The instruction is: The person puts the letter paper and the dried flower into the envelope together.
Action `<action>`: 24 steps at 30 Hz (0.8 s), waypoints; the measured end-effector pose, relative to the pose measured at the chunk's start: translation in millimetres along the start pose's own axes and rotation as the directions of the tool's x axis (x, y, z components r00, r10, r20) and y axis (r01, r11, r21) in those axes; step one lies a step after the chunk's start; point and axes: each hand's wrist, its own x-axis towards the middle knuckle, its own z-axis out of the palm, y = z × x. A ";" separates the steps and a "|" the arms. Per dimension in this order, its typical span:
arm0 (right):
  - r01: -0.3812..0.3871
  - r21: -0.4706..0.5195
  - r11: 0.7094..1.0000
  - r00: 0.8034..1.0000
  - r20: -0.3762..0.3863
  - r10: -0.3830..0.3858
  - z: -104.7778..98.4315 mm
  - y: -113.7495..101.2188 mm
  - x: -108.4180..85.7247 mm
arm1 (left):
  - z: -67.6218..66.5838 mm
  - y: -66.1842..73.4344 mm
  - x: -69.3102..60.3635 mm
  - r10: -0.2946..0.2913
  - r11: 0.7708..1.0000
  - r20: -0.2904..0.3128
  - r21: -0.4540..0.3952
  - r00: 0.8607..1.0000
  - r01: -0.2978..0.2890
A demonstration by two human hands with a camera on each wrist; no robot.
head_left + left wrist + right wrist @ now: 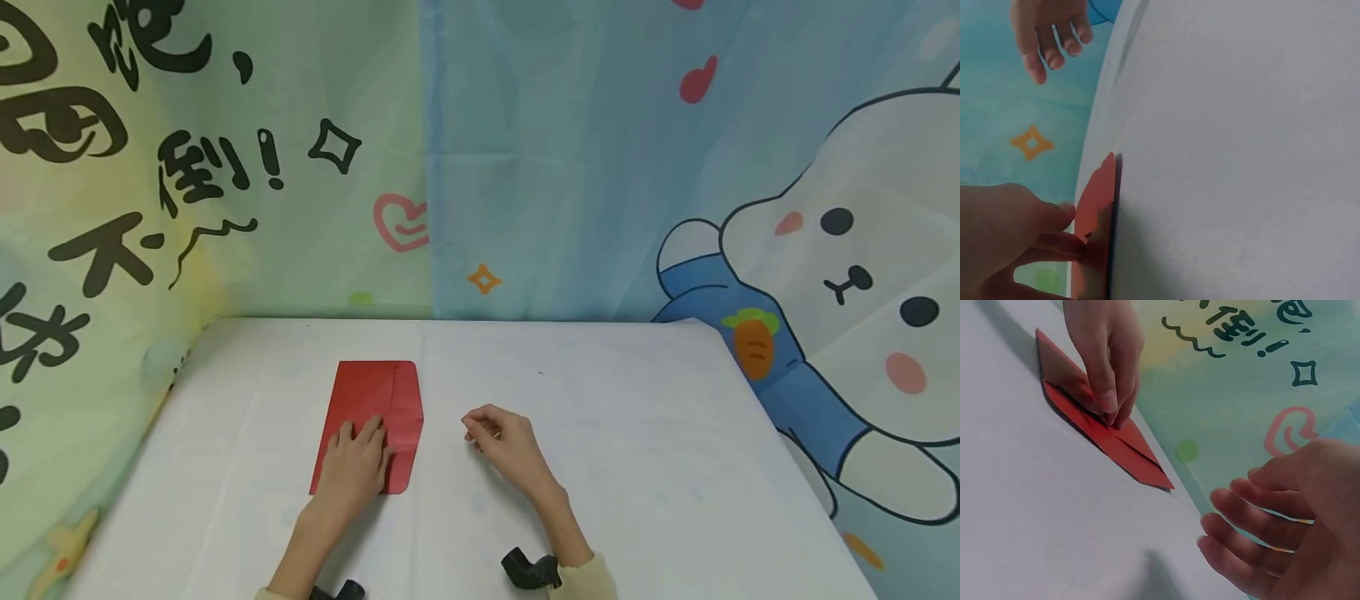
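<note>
A red paper envelope (367, 387) lies on the white table, its flap (406, 417) on the right side in the head view. My left hand (352, 467) rests on the envelope's near part with its fingers touching the paper. Seen from the right wrist, the left hand's (1107, 356) thumb and fingertips come down by the crease beside the flap. To the right of the envelope, my right hand (510, 446) hovers over the table, apart from the paper. Its fingers are loosely bent and hold nothing; the right wrist view shows that hand (1272, 515) with relaxed fingers.
A white cloth-like surface covers the table (637, 450). Behind it hangs a printed backdrop (540, 208) with writing at the left and a cartoon animal (847, 167) at the right. A black strap piece (528, 571) is at the right wrist.
</note>
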 end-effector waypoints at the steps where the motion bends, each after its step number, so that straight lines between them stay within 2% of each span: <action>1: 0.009 -0.020 1.000 1.000 -0.013 -0.009 -0.3 0.6 -0.2 | 0.8 -0.2 0.6 0.002 1.000 -0.007 0.001 1.000 -0.002; 4: 0.029 -0.071 0.997 0.999 -0.042 -0.032 -1.9 2.3 -1.6 | 2.4 -0.4 1.7 -0.004 1.000 -0.005 -0.019 1.000 0.004; 10: 0.084 -0.163 0.983 0.990 -0.098 -0.100 -8.3 5.9 -7.9 | 2.6 -1.8 -0.4 -0.052 0.995 0.023 -0.087 0.998 0.054; 13: 0.116 -0.209 0.971 0.982 -0.119 -0.143 -11.3 7.4 -10.7 | 0.4 -3.8 -2.4 -0.061 0.994 0.004 -0.095 0.998 0.061; 17: 0.180 -0.280 0.943 0.971 -0.102 -0.216 -13.5 7.5 -11.9 | -3.9 -7.3 -3.7 -0.080 0.993 -0.028 -0.090 0.996 0.077; 24: 0.256 -0.377 0.890 0.947 -0.085 -0.308 -19.4 3.6 -15.1 | -7.3 -10.5 -2.3 -0.102 0.986 -0.065 -0.138 0.993 0.092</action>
